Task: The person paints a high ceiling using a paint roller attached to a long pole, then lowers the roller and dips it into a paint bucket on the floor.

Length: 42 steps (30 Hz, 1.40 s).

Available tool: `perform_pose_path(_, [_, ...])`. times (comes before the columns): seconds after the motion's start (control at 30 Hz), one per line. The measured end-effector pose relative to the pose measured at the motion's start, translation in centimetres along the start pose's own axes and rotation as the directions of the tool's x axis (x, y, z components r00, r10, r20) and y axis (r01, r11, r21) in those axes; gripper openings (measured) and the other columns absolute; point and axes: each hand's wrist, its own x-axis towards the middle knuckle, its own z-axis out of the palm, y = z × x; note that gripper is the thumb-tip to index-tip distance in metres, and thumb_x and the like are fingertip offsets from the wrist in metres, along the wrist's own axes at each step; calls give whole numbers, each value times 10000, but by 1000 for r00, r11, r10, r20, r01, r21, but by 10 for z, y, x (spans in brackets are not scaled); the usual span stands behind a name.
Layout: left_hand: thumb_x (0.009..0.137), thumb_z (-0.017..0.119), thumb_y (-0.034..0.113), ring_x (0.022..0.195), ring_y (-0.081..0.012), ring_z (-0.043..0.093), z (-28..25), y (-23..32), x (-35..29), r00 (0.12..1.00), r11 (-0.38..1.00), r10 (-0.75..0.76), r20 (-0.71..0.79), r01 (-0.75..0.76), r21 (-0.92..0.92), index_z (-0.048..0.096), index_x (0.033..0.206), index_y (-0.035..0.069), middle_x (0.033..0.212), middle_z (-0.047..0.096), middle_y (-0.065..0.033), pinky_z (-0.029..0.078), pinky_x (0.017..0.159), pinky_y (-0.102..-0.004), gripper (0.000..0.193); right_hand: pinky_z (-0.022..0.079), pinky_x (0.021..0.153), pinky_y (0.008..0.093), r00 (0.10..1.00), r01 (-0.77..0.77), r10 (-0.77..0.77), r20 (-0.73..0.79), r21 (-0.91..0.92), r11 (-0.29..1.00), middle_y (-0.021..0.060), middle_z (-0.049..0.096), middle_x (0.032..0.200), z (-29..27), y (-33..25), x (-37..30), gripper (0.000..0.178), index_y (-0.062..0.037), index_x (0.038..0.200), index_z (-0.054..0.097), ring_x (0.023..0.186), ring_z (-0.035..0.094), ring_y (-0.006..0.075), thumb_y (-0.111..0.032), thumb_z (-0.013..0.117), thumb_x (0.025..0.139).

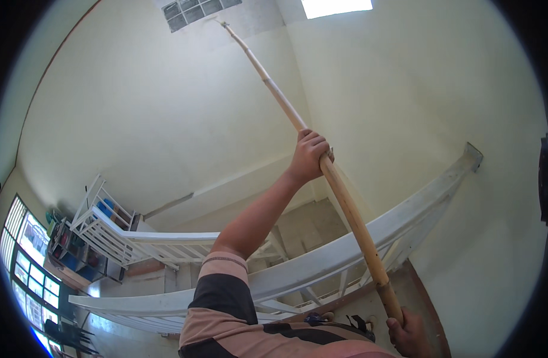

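The left grip (311,156) closes round the pole (353,218) partway up, the right grip (410,335) round its butt, likely spaced for steadiness. It slants above the railing (307,262), tip near the wall grid (193,13).

White railing (322,255) crosses the foreground; second railing (166,237), also white, stands beyond. Left side: barred window (36,280), cluttered rack (77,253) nearby, black chairs (69,334) below. Bright opening (336,7) noted overhead.
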Motion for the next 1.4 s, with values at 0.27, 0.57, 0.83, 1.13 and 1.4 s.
perform_pose_path(0.27, [613, 671, 105, 661, -243, 556, -17, -37, -15, 1000, 1000, -21, 15, 22, -19, 509, 601, 69, 637, 560, -63, 408, 799, -377, 167, 350, 520, 260, 999, 5, -3, -40, 72, 997, -20, 449, 698, 47, -14, 14, 279, -45, 939, 614, 600, 394, 90, -311, 531, 960])
perform_pose_path(0.57, [616, 664, 78, 630, -243, 543, -15, -50, -21, 999, 998, 0, -53, -3, -56, 499, 592, 65, 612, 541, -65, 404, 766, -367, 167, 347, 491, 271, 994, 31, -25, -103, 48, 998, -25, 453, 662, 65, -23, 21, 264, -32, 947, 615, 572, 408, 88, -290, 560, 940])
perform_pose_path(0.83, [619, 667, 68, 610, -242, 546, -14, -27, -49, 999, 994, -25, -24, 22, -108, 508, 604, 66, 605, 539, -63, 403, 750, -363, 160, 324, 458, 279, 996, -25, 22, -82, -35, 999, -32, 425, 629, 70, -10, 7, 301, -25, 951, 573, 541, 384, 92, -326, 571, 930])
perform_pose_path(1.13, [618, 670, 50, 602, -233, 542, -31, -14, -40, 997, 994, 46, -60, -51, -92, 491, 598, 77, 599, 531, -56, 401, 738, -357, 182, 329, 474, 266, 989, 103, -98, -113, 40, 994, -22, 420, 669, 78, 9, -5, 313, -25, 916, 546, 573, 373, 95, -337, 567, 932])
perform_pose_path(1.4, [612, 672, 85, 627, -234, 545, -31, -36, -23, 999, 999, 27, -31, -28, -40, 497, 592, 73, 612, 544, -57, 401, 759, -363, 177, 344, 484, 286, 994, 82, -81, -80, 15, 997, -11, 441, 664, 71, -10, 10, 338, -12, 936, 571, 582, 402, 100, -350, 559, 934])
